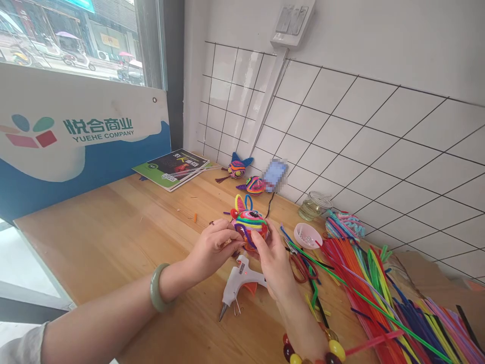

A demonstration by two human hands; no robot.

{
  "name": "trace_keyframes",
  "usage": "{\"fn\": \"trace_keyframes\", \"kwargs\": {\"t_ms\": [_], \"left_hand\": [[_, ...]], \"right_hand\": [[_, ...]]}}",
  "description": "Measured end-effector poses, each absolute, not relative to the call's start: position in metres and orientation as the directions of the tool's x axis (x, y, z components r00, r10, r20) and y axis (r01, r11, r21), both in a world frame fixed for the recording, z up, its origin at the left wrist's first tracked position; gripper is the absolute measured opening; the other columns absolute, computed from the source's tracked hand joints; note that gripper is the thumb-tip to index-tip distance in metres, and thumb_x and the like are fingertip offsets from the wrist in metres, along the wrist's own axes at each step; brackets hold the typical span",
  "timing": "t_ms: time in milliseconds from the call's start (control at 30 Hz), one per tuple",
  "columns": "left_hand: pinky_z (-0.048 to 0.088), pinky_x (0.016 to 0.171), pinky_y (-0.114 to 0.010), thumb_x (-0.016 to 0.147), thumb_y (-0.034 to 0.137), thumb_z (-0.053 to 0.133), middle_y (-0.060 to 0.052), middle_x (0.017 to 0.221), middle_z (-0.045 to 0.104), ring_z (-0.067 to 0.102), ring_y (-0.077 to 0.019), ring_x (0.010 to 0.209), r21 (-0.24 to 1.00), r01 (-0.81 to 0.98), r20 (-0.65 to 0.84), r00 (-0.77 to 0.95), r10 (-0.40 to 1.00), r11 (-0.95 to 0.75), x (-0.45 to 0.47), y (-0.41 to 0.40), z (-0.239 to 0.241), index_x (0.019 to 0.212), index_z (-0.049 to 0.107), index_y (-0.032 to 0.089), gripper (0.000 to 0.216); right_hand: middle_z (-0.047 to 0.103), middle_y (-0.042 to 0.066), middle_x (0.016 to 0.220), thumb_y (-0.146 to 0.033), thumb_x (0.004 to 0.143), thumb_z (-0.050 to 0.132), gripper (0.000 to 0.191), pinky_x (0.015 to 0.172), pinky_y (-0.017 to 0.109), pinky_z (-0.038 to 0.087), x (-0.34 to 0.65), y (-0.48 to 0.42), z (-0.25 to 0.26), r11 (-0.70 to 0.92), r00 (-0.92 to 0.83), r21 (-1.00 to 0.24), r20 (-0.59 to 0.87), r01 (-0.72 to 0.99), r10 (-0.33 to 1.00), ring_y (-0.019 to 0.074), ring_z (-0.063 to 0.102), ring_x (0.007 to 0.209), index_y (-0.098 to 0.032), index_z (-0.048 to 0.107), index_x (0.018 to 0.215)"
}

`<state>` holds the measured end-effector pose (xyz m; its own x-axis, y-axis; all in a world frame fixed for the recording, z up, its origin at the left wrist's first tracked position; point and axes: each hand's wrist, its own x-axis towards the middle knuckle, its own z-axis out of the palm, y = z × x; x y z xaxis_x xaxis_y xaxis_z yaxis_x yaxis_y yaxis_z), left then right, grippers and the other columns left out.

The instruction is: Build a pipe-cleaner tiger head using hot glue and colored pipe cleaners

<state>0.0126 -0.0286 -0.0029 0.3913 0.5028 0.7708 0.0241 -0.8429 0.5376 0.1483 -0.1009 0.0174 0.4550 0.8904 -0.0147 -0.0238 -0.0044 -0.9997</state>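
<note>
Pinching the pipe-cleaner figure (250,223) just above the counter (113,237), the left hand (212,247) is steadying its side while the right hand (273,264) is pressing its front, the glue gun (239,279) lying within reach.

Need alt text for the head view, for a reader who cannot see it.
The left hand and right hand hold a multicoloured pipe-cleaner figure over a wooden table. A white glue gun lies below them, and loose pipe cleaners spread out at the right near a pink dish.
</note>
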Motion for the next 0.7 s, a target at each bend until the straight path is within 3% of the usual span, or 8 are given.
{"fn": "trace_keyframes", "kwargs": {"t_ms": [100,267,400,500,600,700], "left_hand": [[0.049,0.061,-0.025,0.086,0.022,0.06,-0.003,0.073,0.061,0.058,-0.0126,0.066,0.656,-0.027,0.682,0.451,0.577,-0.754,0.013,-0.03,-0.002,0.075,0.065,0.017,0.013],[0.046,0.056,-0.023,0.083,0.033,0.063,0.0,0.069,0.055,0.054,-0.0104,0.06,0.894,-0.198,0.449,0.399,0.8,-0.403,0.012,-0.026,0.001,0.071,0.061,0.016,0.021],[0.037,0.051,-0.02,0.078,0.04,0.068,0.004,0.057,0.05,0.043,-0.0074,0.051,0.958,-0.234,0.215,0.207,0.954,-0.165,0.009,-0.006,0.001,0.073,0.061,0.016,0.025],[0.037,0.052,-0.022,0.077,0.047,0.067,0.003,0.059,0.05,0.042,-0.0079,0.051,0.941,-0.336,0.086,0.104,0.991,-0.047,0.005,0.008,0.0,0.067,0.056,0.016,0.034],[0.038,0.053,-0.024,0.082,0.054,0.056,-0.001,0.065,0.055,0.046,-0.0101,0.055,0.952,-0.298,0.098,0.083,0.992,-0.07,0.004,0.008,-0.001,0.066,0.06,0.015,0.042],[0.039,0.057,-0.025,0.088,0.048,0.05,-0.001,0.06,0.054,0.048,-0.0121,0.057,0.947,-0.038,0.317,0.254,0.914,-0.318,0.006,-0.007,0.001,0.068,0.064,0.015,0.041]], "right_hand": [[0.063,0.004,0.123,-0.048,0.075,0.068,0.058,0.076,0.033,0.054,0.146,-0.1,0.019,-0.018,0.478,-0.996,-0.056,-0.083,0.876,0.0227,0.062,0.104,-0.028,0.049,0.126],[0.07,0.003,0.107,-0.051,0.072,0.069,0.051,0.07,0.032,0.054,0.154,-0.1,0.024,-0.055,0.438,-0.955,-0.184,-0.292,0.88,0.021,0.068,0.086,-0.027,0.057,0.115],[0.07,0.005,0.104,-0.053,0.072,0.069,0.044,0.074,0.037,0.053,0.168,-0.101,0.03,-0.023,0.45,-0.919,-0.215,-0.394,0.867,0.023,0.069,0.086,-0.025,0.062,0.105],[0.071,0.005,0.101,-0.052,0.07,0.07,0.041,0.075,0.036,0.053,0.175,-0.102,0.035,-0.01,0.464,-0.893,-0.243,-0.45,0.852,0.0251,0.069,0.091,-0.023,0.062,0.098],[0.071,0.003,0.1,-0.053,0.071,0.07,0.042,0.077,0.037,0.052,0.176,-0.102,0.036,0.005,0.475,-0.899,-0.225,-0.437,0.851,0.0247,0.068,0.091,-0.024,0.062,0.1],[0.07,0.003,0.102,-0.053,0.072,0.069,0.044,0.077,0.036,0.053,0.169,-0.101,0.031,0.01,0.503,-0.941,-0.171,-0.338,0.847,0.0228,0.068,0.089,-0.025,0.061,0.105]]}}
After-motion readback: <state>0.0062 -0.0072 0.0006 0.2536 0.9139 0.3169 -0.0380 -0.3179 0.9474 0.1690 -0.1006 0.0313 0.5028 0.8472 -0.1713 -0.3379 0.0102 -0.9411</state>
